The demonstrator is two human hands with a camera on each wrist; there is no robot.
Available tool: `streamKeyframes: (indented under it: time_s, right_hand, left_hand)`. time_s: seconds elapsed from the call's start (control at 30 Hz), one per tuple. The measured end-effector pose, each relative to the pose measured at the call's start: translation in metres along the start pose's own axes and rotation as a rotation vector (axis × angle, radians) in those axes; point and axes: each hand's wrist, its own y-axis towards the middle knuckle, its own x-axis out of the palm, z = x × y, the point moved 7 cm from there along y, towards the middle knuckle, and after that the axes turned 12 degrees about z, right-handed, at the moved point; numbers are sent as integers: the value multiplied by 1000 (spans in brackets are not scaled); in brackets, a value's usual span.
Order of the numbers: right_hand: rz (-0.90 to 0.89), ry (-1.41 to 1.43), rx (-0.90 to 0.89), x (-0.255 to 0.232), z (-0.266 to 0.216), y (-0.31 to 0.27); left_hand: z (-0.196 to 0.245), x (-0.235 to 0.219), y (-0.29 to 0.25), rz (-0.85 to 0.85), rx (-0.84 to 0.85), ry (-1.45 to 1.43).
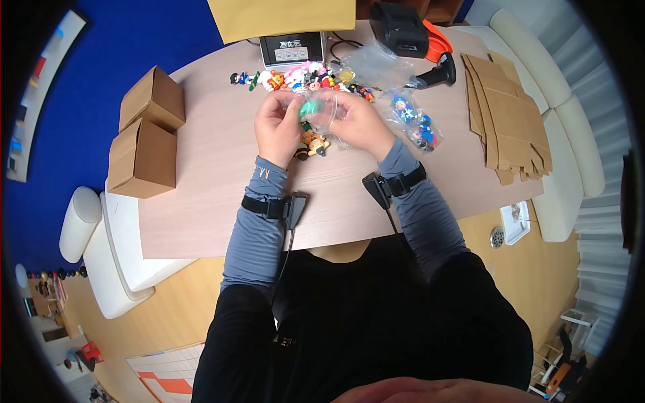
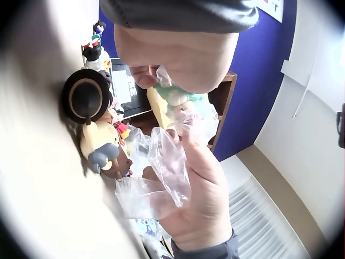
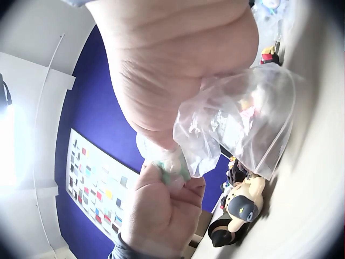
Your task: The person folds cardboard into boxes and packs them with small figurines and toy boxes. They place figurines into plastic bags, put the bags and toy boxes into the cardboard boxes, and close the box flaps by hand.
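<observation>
Both hands are raised over the table around a clear plastic bag [image 1: 325, 111] with a green and white item [image 1: 310, 108] at its upper part. The left hand [image 1: 279, 126] pinches the green item from one side; in the right wrist view its thumb and fingers close on it [image 3: 173, 166]. Opposite, the right hand [image 1: 363, 122] grips the bag near the same item, and the loose plastic [image 2: 170, 167] hangs by its palm in the left wrist view. Just below the hands lie small figures [image 1: 313, 144], one with a black hat [image 2: 85, 97].
Several small toys [image 1: 272, 81] lie behind the hands, before a small screen [image 1: 293, 50]. Bagged blue figures [image 1: 405, 107], a black scanner [image 1: 437, 72] and flattened cardboard [image 1: 504, 114] are to the right. Two brown boxes [image 1: 143, 158] stand at the left.
</observation>
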Motion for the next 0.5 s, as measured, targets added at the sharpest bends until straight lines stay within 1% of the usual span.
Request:
streamKeyframes:
  time_s: [0.03,0.1,0.13,0.17,0.2,0.23,0.27,0.33,0.4,0.47,0.5]
  right_hand:
    - [0,0,0,0,-1,-1]
    - [46,-208,-234,-3,-16,-2]
    - [49,-208,-234,-3,-17,-2]
    - [110,-235,-305,-4,-23,-2]
    - [169,-262,-376,-5,-29,-2]
    - [168,-262,-376,-4,-30,-3]
    - [200,-275,-378,-5,-32,-3]
    - [233,-286,-380,-4,-39,-4]
    - [221,-342,-270,-2,-43,-6]
    - [235,-333,-297,-2,-45,-6]
    - [248,-322,-322,-2,-46,-6]
  left_hand:
    - [1,1,0,-18,15,-1]
    - [1,3,0,-35,24,4]
    - [1,4,0,-52,31,8]
    - [3,4,-1,-54,30,7]
    - [3,1,-1,-20,-31,-32]
    - [2,-2,-1,15,-90,-72]
    - [1,-2,-1,17,-89,-72]
    - [3,-6,1,104,-5,-54]
    - [2,-7,2,127,-1,-53]
    - [5,-7,1,149,4,-53]
    - [7,-6,-1,164,-29,-84]
